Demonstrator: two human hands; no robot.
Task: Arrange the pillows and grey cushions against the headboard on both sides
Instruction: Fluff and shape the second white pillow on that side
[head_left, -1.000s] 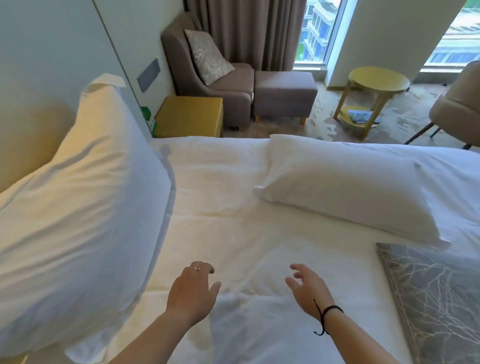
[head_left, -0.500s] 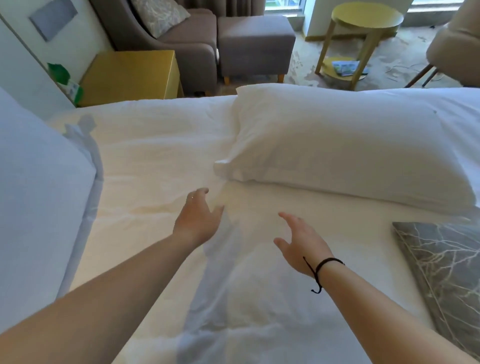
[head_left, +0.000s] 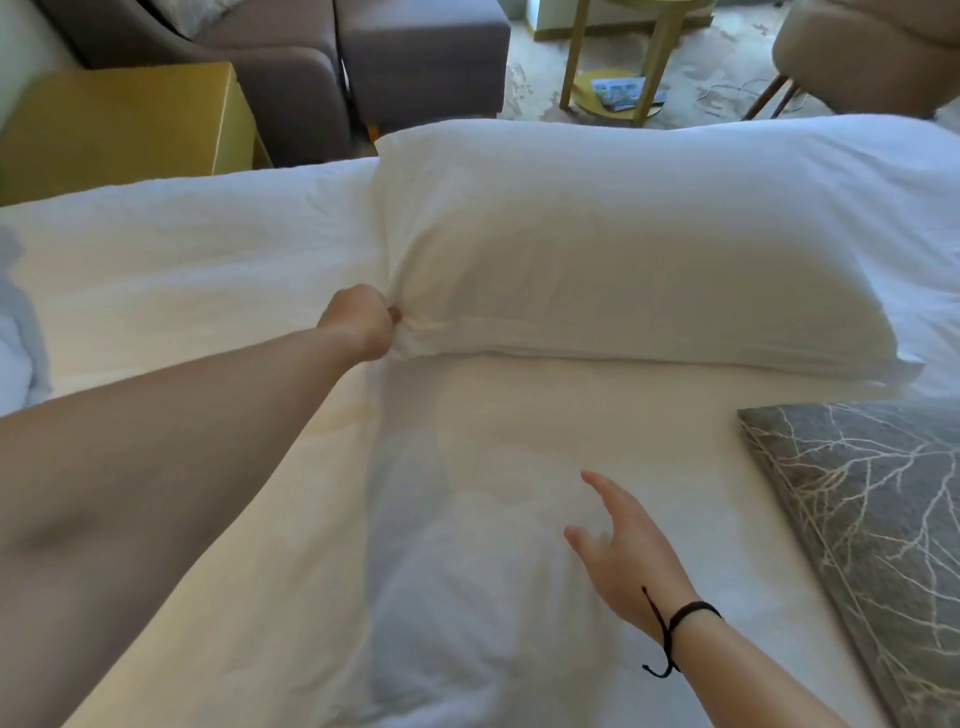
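- The white pillow (head_left: 623, 249) lies flat across the far side of the bed (head_left: 197, 270), its long edge facing the person, well away from any headboard, which is out of sight here.
- The left hand (head_left: 361, 322) has its grip closed on the pillow's near-left corner, fingers curled into the bunched cover so the fabric puckers around them.
- The right hand (head_left: 628, 551) hovers over the sheet with fingers spread and loose, holding nothing.
- The pillow looks plump, soft and light; I'd judge it will sag and fold if lifted by one corner alone, so a second hold further along the near edge, or at the opposite corner, would likely carry it level.
- The cover seems to be smooth cotton and loose on the filling, so a pinch may drag the case more than the pillow; a deeper handful would be surer.
- The grey cushion (head_left: 872, 525), patterned with pale branching lines, lies flat at the right edge of the bed, near the pillow but apart from it. It looks flatter and firmer, and should be easy to take by its edges.
- No brand, label or readable writing shows on either; the papers (head_left: 621, 93) on the low shelf of the yellow side table (head_left: 654, 62) are too small to read.
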